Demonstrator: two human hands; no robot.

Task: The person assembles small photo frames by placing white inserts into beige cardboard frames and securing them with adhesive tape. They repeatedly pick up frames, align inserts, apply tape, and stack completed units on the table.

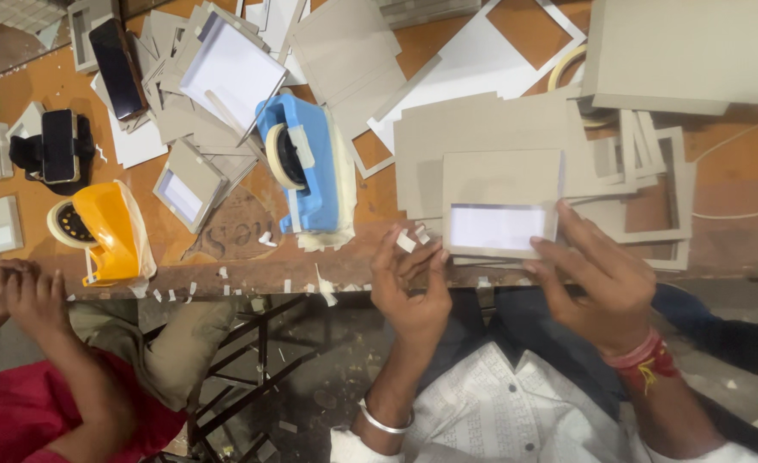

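My left hand [410, 287] hovers at the table's front edge, pinching small pieces of white tape [406, 242] on its fingertips. My right hand [597, 279] rests on the right side of a grey cardboard frame [500, 176] with a white window, fingers pressing its lower right corner. The frame lies on a stack of grey cardboard sheets [482, 129]. A blue tape dispenser [306, 163] stands to the left of my left hand.
A yellow tape dispenser [104, 230] sits at the left front. Several cardboard frames and sheets [216, 77] cover the wooden table [379, 193]. Another person's hands [19, 291] and red sleeve are at the lower left. Two phones [117, 69] lie at the far left.
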